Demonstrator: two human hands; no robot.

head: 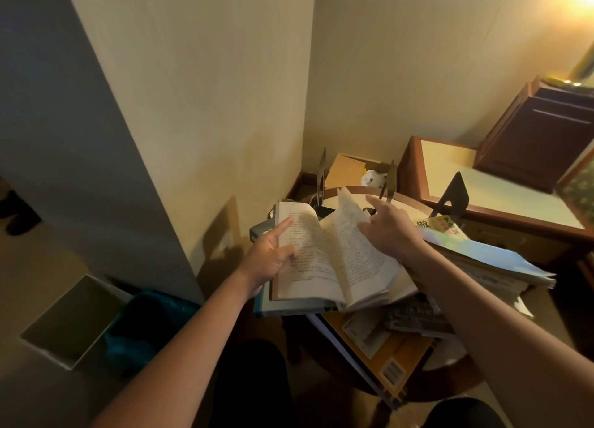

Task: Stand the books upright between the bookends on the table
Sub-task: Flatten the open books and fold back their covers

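**Book still open in both hands, none upright yet**

Nearest, at 1 o'clock, a yellow book (382, 353) lies flat on the round table (463, 376) and juts over its near edge, with other flat volumes under and beside it. Just beyond, at 12 o'clock, the open book (334, 267) rests face-up on a blue-grey book (289, 310). The left hand (273, 254) grips the open book's left half at 11 o'clock. Its thumb is down on the page, its index finger stretched along the print, and its other fingers are hidden beneath. The right hand (390, 231) lies unclenched over the right-hand pages, index finger straight. A few leaves stand up just beside its thumb, but I see no pinch.

At 2 o'clock a stack of books (482, 263) lies flat with a colourful cover on top. Farther off, one bookend (321, 177) stands at 12 o'clock and a second bookend (390, 180) at 1 o'clock, near the table's far rim. I can see no upright book between them. A third bookend (453, 196) stands at 2 o'clock.

The step in hand looks like readying the first book, and it cannot stand while splayed. The next move calls for closing it and taking it by the spine. It then has to be tipped upright, carried to the far gap, and set snug against one bookend so it does not topple.
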